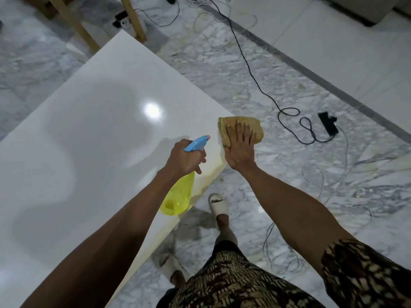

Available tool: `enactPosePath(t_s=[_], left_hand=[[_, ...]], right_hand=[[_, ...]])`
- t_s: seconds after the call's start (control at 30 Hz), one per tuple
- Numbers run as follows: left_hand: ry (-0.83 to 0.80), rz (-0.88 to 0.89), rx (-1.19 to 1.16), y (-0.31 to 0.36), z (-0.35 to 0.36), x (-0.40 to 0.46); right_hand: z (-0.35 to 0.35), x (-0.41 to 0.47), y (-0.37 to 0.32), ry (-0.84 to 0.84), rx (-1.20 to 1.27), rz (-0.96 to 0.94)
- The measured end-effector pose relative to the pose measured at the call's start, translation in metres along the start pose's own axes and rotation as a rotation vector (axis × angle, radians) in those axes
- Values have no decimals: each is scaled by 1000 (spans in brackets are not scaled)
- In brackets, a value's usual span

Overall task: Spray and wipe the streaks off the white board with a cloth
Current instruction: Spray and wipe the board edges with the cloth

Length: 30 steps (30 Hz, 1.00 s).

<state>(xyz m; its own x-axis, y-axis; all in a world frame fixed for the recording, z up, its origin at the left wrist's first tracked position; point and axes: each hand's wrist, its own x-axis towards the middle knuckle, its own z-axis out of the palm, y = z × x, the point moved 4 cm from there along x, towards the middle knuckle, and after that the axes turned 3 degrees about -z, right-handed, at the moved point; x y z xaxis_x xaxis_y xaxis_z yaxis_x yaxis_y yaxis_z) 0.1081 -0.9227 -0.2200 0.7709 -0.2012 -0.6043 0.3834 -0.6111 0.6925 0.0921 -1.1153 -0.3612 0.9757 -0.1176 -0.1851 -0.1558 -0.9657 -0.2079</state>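
Grey-veined marble floor (222, 70) fills the right and top of the frame, strewn with a black cable (255, 78). The glossy white rectangular board (93, 130) spans the left and centre, reflecting a bright light spot. The left hand (186, 157) has its grip closed round a yellow spray bottle with blue trigger head (178, 196). The right hand (241, 145) presses flat, fingers spread, on a tan folded cloth (240, 126) at the board's right corner.

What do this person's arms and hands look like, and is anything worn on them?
Both forearms are bare, with no gloves, watch or rings visible on the left hand or the right hand. A short sleeve of brown-and-cream patterned fabric covers the right upper arm; the left arm's sleeve is out of view.
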Motion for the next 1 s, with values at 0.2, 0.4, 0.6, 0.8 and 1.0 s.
enactPosePath(t_s=[0.2,0.4,0.6,0.8,1.0], left_hand=[[-7,58,-14,-38,-24,-36],[-34,130,84,-99,-63,-81],[-86,172,108,-175,-107,-139],[-96,169,161,-244,-142,-174],[-64,176,214,-297,-172,-202]], right_hand=[[20,-29,-34,-36,29,59],[41,-77,-94,-17,41,137],[73,-135,-170,7,32,200],[97,-179,-230,39,5,253],[122,-230,-289,110,-36,219]])
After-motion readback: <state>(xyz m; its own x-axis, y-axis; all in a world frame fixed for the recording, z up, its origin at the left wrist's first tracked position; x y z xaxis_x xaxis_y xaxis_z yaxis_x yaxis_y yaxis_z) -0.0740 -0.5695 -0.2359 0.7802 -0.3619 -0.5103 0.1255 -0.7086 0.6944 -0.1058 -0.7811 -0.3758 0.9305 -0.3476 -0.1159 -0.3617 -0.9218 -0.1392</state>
